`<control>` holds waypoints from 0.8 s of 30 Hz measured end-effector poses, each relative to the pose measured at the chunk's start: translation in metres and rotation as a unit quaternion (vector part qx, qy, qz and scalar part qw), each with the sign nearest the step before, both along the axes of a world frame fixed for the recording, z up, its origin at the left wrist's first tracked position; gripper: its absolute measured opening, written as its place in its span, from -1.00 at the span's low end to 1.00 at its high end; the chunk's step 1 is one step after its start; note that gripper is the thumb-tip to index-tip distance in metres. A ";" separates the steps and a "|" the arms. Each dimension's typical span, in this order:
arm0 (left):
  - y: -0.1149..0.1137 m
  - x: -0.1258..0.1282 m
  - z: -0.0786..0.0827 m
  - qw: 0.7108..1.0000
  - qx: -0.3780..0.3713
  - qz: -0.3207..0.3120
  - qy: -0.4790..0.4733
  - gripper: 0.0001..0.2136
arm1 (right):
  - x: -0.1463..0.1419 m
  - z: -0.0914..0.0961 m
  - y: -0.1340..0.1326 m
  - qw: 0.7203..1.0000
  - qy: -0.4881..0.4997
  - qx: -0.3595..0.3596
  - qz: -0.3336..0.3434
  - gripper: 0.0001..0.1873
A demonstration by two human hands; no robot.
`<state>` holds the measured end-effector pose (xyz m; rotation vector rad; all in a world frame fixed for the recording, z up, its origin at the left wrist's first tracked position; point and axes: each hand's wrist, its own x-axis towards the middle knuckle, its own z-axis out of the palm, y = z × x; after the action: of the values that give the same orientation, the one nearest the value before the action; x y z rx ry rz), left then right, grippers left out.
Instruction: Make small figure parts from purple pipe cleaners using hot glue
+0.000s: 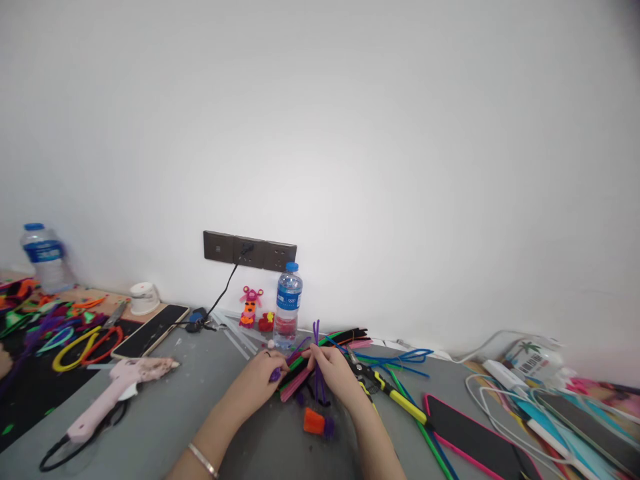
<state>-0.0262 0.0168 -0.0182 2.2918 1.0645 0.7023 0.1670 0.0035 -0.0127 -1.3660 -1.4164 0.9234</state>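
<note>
My left hand [265,375] is closed in a pinch on the end of a purple pipe cleaner [317,357] near the table's middle. My right hand [336,377] is curled round the same purple pipe cleaner, whose ends stick up between the two hands. Under the hands lies a bundle of pink, green and black pipe cleaners [320,357]. Just in front of them sits a small orange and purple craft piece [318,423]. A bracelet is on my left wrist.
A pink glue gun [113,393] lies at the left, a phone [150,331] behind it. A water bottle [288,305] and small craft figures [250,307] stand by the wall sockets. Yellow-handled cutters [387,390], a dark phone [475,440] and cables lie at the right.
</note>
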 end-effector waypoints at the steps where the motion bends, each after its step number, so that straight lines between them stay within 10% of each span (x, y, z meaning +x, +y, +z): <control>1: 0.001 0.001 -0.002 1.000 -0.001 0.011 -0.003 -0.74 | 0.000 0.000 0.000 1.000 -0.009 0.003 -0.006 -0.38; 11: 0.007 0.000 0.005 0.984 0.040 0.129 -0.120 -0.80 | 0.005 -0.008 0.004 0.993 0.113 -0.030 0.010 -0.42; 19: -0.013 0.009 0.018 0.993 0.057 -0.019 -0.106 -0.79 | -0.010 0.017 -0.006 0.986 0.156 0.019 0.047 -0.47; 24: -0.011 0.004 0.021 0.988 0.010 0.110 -0.108 -0.82 | 0.002 0.015 -0.003 0.966 0.257 0.020 -0.025 -0.51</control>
<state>-0.0223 0.0061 0.0025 2.0752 1.2208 1.0292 0.1690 0.0003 0.0019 -1.0271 -0.9919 1.1115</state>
